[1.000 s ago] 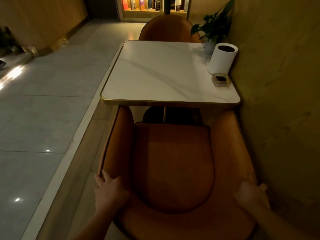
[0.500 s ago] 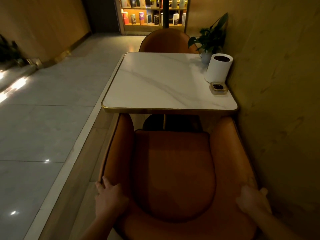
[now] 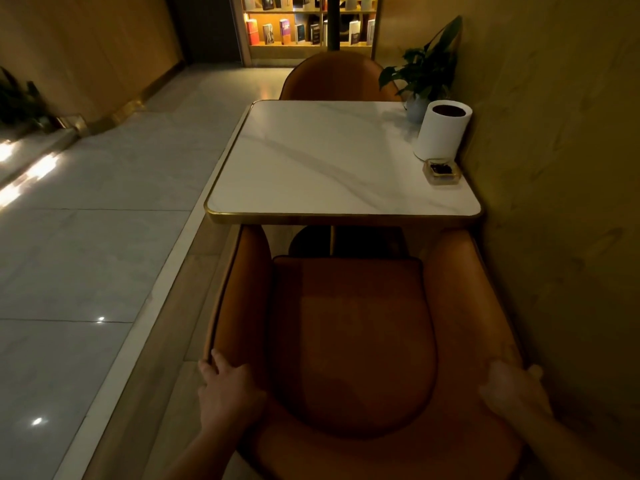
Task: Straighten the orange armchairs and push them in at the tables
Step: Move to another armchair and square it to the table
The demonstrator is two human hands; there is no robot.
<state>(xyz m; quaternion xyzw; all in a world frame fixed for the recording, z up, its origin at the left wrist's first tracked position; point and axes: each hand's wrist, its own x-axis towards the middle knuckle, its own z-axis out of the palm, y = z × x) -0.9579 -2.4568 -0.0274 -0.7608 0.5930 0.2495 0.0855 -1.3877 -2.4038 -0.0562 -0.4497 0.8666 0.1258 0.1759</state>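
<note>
An orange armchair (image 3: 349,341) stands right below me, facing a white marble table (image 3: 329,161) with a gold rim. Its arm fronts meet the table's near edge. My left hand (image 3: 225,393) grips the top of the chair's left back edge, fingers curled over the rim. My right hand (image 3: 512,389) grips the right back edge in the same way, close to the wall. A second orange armchair (image 3: 337,77) sits at the table's far side, its back showing above the tabletop.
A wall (image 3: 554,202) runs close along the right of chair and table. On the table's right side stand a white cylinder (image 3: 441,131), a small glass dish (image 3: 442,170) and a potted plant (image 3: 426,74). A tiled aisle (image 3: 86,237) lies left; a lit bookshelf (image 3: 308,26) stands beyond.
The view has tilted up, so table and chair sit lower in frame and more bookshelf shows. Both hands keep their grip on the chair back.
</note>
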